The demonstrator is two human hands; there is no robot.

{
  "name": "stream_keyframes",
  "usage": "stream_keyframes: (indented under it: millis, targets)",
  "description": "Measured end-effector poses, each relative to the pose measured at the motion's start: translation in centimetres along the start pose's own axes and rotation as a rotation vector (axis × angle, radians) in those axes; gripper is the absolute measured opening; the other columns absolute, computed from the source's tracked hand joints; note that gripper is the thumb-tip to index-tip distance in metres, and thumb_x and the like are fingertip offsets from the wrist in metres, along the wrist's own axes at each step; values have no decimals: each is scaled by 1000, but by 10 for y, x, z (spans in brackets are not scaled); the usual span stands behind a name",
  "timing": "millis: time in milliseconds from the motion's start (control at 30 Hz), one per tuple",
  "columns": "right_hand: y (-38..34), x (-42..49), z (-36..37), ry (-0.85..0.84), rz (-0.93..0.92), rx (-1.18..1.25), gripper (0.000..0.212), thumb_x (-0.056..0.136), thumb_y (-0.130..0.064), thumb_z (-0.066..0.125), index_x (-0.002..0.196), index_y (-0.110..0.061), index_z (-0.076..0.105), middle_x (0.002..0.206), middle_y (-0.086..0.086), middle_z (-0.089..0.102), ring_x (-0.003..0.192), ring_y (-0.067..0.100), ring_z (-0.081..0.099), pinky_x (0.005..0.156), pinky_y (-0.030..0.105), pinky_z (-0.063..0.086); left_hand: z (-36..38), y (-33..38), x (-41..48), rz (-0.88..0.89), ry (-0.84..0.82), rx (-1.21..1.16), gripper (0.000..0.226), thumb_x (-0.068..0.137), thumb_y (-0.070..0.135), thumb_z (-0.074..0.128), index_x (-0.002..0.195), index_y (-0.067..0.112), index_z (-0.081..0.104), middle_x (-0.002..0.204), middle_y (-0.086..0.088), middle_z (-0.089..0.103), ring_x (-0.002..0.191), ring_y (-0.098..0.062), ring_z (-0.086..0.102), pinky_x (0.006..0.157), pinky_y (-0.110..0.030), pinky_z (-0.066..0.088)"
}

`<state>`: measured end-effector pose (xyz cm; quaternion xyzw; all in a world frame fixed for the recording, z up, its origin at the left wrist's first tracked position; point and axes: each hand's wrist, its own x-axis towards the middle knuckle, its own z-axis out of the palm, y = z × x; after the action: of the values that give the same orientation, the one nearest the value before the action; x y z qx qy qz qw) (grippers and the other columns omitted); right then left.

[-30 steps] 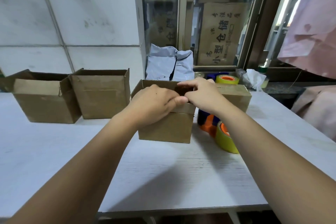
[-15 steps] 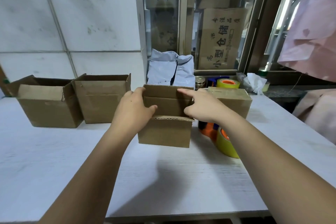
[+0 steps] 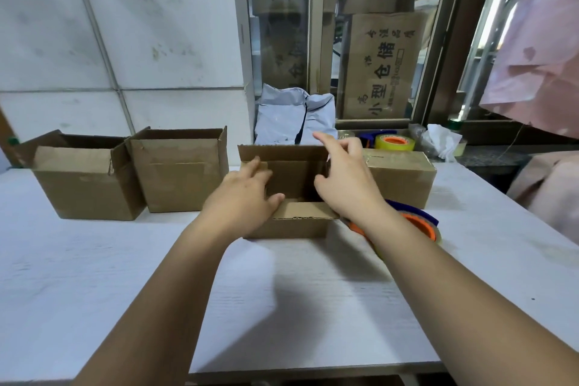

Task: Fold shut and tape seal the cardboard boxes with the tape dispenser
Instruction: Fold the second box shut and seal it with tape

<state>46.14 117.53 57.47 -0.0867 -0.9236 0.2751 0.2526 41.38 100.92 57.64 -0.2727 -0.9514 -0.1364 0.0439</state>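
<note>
Box [image 3: 294, 226] stands open on table [image 3: 156, 276], far flap upright. Left hand [image 3: 244, 197] touches its left side, fingers extended, gripping nothing. Right hand [image 3: 347, 178] hovers over its right side, fingers loosely spread, empty. Tape dispenser [image 3: 419, 222] lies just right of box

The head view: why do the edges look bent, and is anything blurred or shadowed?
Head view: the wide-angle lens bows the window frame and white panels; the top left corner is smeared; the arms throw a soft shadow on the table.
</note>
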Motion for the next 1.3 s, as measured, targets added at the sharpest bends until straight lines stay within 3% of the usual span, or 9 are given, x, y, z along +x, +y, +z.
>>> stream_keyframes:
  millis: [100,200,433,667,800,900,1033,1133,1300]
  targets:
    - [-5,-8,6,80,30,60,79,79,6,53,143,-35,31,145,3,16,105,21,46,85,32,45,-13,1,6,4,-15,95,78,91,51,51,152,26,9,159,6,14,141,-23,28,110,-40,32]
    - [-5,-4,5,76,54,171,72,81,5,53,139,-33,36,136,5,33,100,18,46,82,28,41,-22,3,14,-8,-53,106,84,89,54,52,153,25,5,159,7,14,138,-24,33,106,-40,37]
    - [0,1,13,-65,29,-64,33,90,-41,56,113,-22,66,116,-4,66,111,17,56,92,30,45,-28,-2,32,-6,-145,112,88,87,62,49,153,23,7,159,8,13,142,-20,27,111,-38,31]
    - [21,-10,13,-163,-4,166,77,67,-81,44,124,-32,61,124,-16,61,116,2,53,98,25,42,-22,-17,20,33,-176,-105,101,60,89,27,141,31,43,143,9,47,132,-15,43,104,-30,36]
    - [36,-14,16,-75,31,403,31,87,-48,59,112,-30,64,111,-15,66,108,5,58,90,27,47,-9,-40,11,62,-32,-477,53,70,71,58,110,37,67,114,12,66,109,-11,60,97,-37,48]
    - [36,-16,25,65,64,480,21,95,-31,53,98,-15,66,95,-3,71,90,13,64,79,40,54,2,-48,8,28,146,-768,8,84,40,68,89,35,72,86,-12,71,87,-30,67,84,-53,54]
    - [32,-12,33,161,59,441,29,93,-33,54,92,-5,61,88,13,67,84,30,61,72,45,50,12,-43,9,7,320,-824,6,85,34,69,90,35,69,71,-9,64,71,-27,63,70,-50,57]
    - [32,-12,35,230,49,449,16,92,-28,59,91,-12,61,82,3,66,77,16,60,67,36,48,21,-40,15,19,425,-857,25,84,25,70,105,37,62,87,10,58,56,-3,44,60,-38,51]
    - [32,-15,48,277,16,511,13,90,-14,59,95,-26,58,98,-8,53,88,-11,49,70,8,42,36,-40,20,-45,484,-898,44,85,23,69,121,36,48,124,4,37,70,-1,43,85,-13,44]
